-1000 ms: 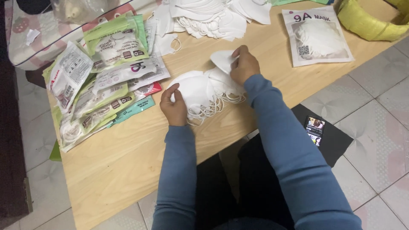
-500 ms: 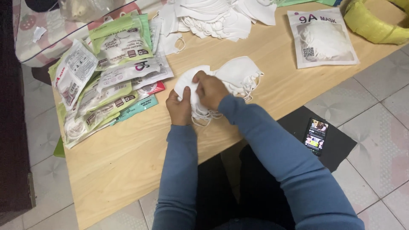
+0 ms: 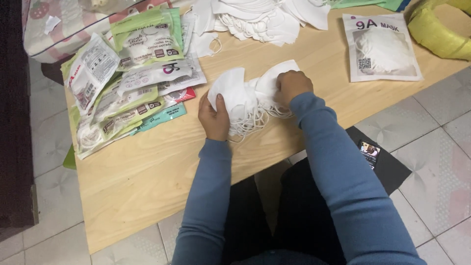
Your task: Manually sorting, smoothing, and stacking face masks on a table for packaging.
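Pale wood made up the low rectangular table (image 3: 147, 181) that lay under both hands and ran well beyond them on every side, with grey patterned floor tiles (image 3: 431, 147) around it. Beyond the left hand spread a fanned heap of green and white flat plastic mask packets (image 3: 122, 93), its nearest edge near that hand's knuckles. Past both hands, toward the far edge of the table, sat a loose pile of white folded face masks (image 3: 260, 19). Out past the right hand and well apart from it lay a single sealed white mask packet (image 3: 385, 49), and beyond that a yellow padded object (image 3: 436, 29) whose kind could not be told. Behind the right forearm, on a dark mat on the floor, lay a small phone with a lit screen (image 3: 369, 152). Between the two hands rested a small stack of white cupped face masks with trailing elastic loops (image 3: 248, 100), lying on the table just in front of the person. The left hand (image 3: 214, 115) was clamped on the stack's left end, thumb pressed on top, while the right hand (image 3: 291, 87) gripped its right end, fingers curled over the masks; the hands were apart, with the stack bridging them.
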